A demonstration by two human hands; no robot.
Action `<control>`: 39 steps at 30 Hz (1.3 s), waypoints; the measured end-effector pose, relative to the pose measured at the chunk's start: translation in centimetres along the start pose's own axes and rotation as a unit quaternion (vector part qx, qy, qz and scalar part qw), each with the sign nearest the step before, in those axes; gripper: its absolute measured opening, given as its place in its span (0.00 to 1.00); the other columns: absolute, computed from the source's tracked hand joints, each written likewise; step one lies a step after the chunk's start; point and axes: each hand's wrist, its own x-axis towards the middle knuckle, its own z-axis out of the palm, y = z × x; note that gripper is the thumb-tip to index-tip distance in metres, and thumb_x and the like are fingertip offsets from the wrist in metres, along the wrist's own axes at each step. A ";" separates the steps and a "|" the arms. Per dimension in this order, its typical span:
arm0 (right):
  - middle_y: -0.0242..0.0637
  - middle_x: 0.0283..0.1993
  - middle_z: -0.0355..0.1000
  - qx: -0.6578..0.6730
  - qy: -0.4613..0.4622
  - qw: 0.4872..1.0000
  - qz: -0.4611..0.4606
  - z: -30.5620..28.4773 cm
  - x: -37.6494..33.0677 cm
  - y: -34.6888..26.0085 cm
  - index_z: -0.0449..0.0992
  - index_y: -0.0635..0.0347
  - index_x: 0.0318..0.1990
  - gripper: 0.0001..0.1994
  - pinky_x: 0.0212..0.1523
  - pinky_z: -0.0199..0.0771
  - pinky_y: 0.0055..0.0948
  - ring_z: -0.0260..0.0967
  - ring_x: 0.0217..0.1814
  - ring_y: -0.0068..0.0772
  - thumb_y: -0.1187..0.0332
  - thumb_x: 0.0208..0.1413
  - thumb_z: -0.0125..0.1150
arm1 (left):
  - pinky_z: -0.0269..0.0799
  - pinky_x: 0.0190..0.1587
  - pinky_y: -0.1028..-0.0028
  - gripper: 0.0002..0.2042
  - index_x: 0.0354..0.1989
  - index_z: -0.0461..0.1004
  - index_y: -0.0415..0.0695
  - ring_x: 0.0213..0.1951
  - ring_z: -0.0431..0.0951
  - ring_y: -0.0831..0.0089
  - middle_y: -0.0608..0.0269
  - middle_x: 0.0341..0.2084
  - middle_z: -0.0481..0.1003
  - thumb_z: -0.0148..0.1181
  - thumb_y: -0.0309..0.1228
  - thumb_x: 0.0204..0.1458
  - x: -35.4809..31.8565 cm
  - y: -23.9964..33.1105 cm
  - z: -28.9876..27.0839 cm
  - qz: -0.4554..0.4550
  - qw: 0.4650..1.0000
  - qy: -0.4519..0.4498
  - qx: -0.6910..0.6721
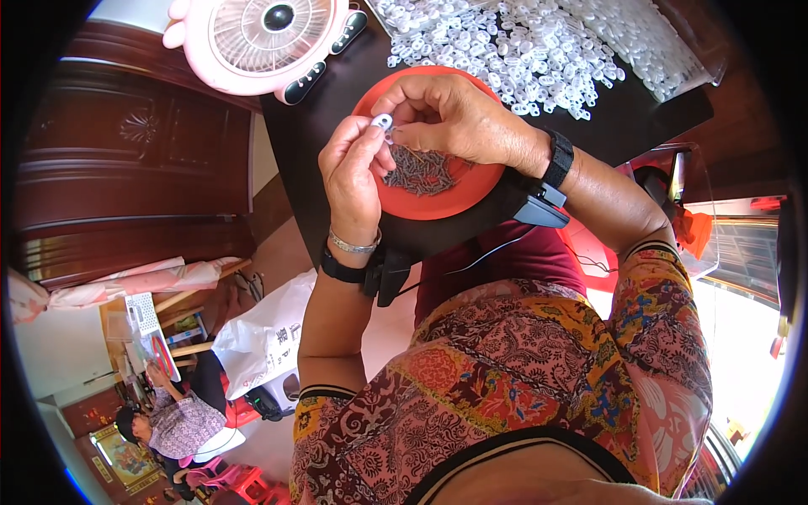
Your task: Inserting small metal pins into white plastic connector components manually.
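My left hand point(352, 181) pinches a small white oval plastic piece point(382, 121) with a dark hole between thumb and fingers. From the right my right hand point(467, 122) reaches in, its thumb and fingers closed together right beside that piece. Whatever lies between its fingertips is too small and hidden to name. Both hands are above a round orange-red plate point(404, 207), which holds a heap of small grey screws point(422, 178). Beyond the plate spreads a large pile of similar white plastic pieces point(513, 63).
A pink-rimmed fan point(271, 42) stands at the far left of the dark table point(311, 139). A clear tray point(648, 50) of white pieces lies at the far right. At lower left, another person point(181, 425) sits near a white plastic bag point(265, 337) and red stools point(248, 484).
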 end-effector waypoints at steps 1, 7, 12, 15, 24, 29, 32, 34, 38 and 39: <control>0.29 0.31 0.72 0.001 0.018 1.000 -0.015 0.2 -0.1 0.0 0.72 0.63 0.45 0.12 0.37 0.69 0.19 0.68 0.34 0.17 0.77 0.52 0.58 | 0.57 0.22 0.84 0.08 0.28 0.71 0.39 0.19 0.65 0.84 0.70 0.17 0.67 0.50 0.29 0.55 0.0 0.0 0.0 -0.005 1.000 0.016 -0.015; 0.28 0.28 0.72 -0.003 0.040 0.999 -0.010 0.3 0.0 0.2 0.73 0.62 0.43 0.11 0.33 0.68 0.19 0.69 0.31 0.16 0.78 0.50 0.58 | 0.57 0.22 0.85 0.08 0.28 0.71 0.39 0.19 0.65 0.84 0.70 0.17 0.68 0.50 0.30 0.55 0.1 0.0 -0.1 -0.009 1.000 0.011 -0.016; 0.29 0.28 0.72 0.002 0.039 0.999 -0.011 0.3 0.0 0.2 0.73 0.63 0.43 0.11 0.34 0.69 0.19 0.69 0.31 0.16 0.78 0.50 0.58 | 0.57 0.23 0.84 0.08 0.29 0.70 0.39 0.19 0.66 0.82 0.69 0.17 0.67 0.50 0.30 0.55 0.0 -0.1 -0.5 -0.022 1.000 -0.012 -0.001; 0.29 0.28 0.72 -0.006 0.044 0.998 -0.035 0.2 -0.1 0.3 0.74 0.63 0.43 0.11 0.34 0.69 0.18 0.69 0.31 0.16 0.78 0.50 0.58 | 0.57 0.23 0.83 0.08 0.30 0.69 0.39 0.20 0.66 0.81 0.69 0.18 0.67 0.49 0.31 0.56 0.0 -0.1 -0.6 -0.027 0.999 -0.029 0.020; 0.28 0.26 0.71 0.007 0.001 1.000 0.029 -0.6 -0.1 -0.6 0.74 0.64 0.44 0.12 0.32 0.69 0.18 0.68 0.30 0.15 0.76 0.51 0.60 | 0.55 0.23 0.84 0.09 0.29 0.69 0.40 0.20 0.63 0.85 0.71 0.16 0.65 0.50 0.32 0.56 -0.3 0.1 -0.1 -0.012 0.998 -0.035 0.050; 0.27 0.24 0.70 -0.024 0.020 0.999 -0.020 -0.3 -0.1 -0.2 0.75 0.64 0.44 0.12 0.30 0.67 0.18 0.66 0.27 0.15 0.75 0.51 0.60 | 0.58 0.24 0.84 0.09 0.27 0.67 0.41 0.20 0.65 0.83 0.70 0.18 0.66 0.48 0.32 0.56 -0.3 0.3 -0.2 -0.013 0.996 -0.044 0.077; 0.27 0.24 0.69 -0.052 0.010 0.998 -0.028 -0.5 -0.1 0.0 0.75 0.64 0.44 0.12 0.29 0.66 0.18 0.66 0.26 0.15 0.75 0.51 0.60 | 0.57 0.24 0.83 0.09 0.26 0.67 0.41 0.20 0.65 0.83 0.70 0.18 0.66 0.48 0.32 0.56 -0.3 0.4 -0.3 -0.015 0.996 -0.049 0.079; 0.27 0.24 0.69 -0.033 0.009 0.999 -0.016 -0.5 -0.1 0.0 0.75 0.64 0.44 0.12 0.28 0.66 0.18 0.65 0.26 0.14 0.75 0.51 0.60 | 0.57 0.24 0.83 0.09 0.26 0.67 0.41 0.20 0.65 0.83 0.70 0.18 0.66 0.48 0.32 0.56 -0.3 0.3 -0.3 -0.023 0.996 -0.055 0.070; 0.27 0.25 0.70 -0.033 0.007 0.999 0.007 -0.4 -0.1 -0.2 0.74 0.64 0.44 0.11 0.29 0.66 0.17 0.66 0.27 0.14 0.75 0.52 0.60 | 0.57 0.24 0.84 0.09 0.26 0.67 0.41 0.20 0.65 0.83 0.70 0.17 0.65 0.47 0.32 0.56 -0.3 0.3 -0.1 -0.013 0.996 -0.054 0.063; 0.27 0.25 0.70 -0.033 0.006 0.999 0.007 -0.4 -0.1 -0.2 0.74 0.64 0.44 0.11 0.29 0.66 0.17 0.66 0.27 0.14 0.75 0.52 0.60 | 0.57 0.24 0.84 0.09 0.27 0.67 0.42 0.20 0.64 0.83 0.70 0.17 0.64 0.47 0.32 0.56 -0.3 0.2 -0.1 -0.017 0.997 -0.052 0.046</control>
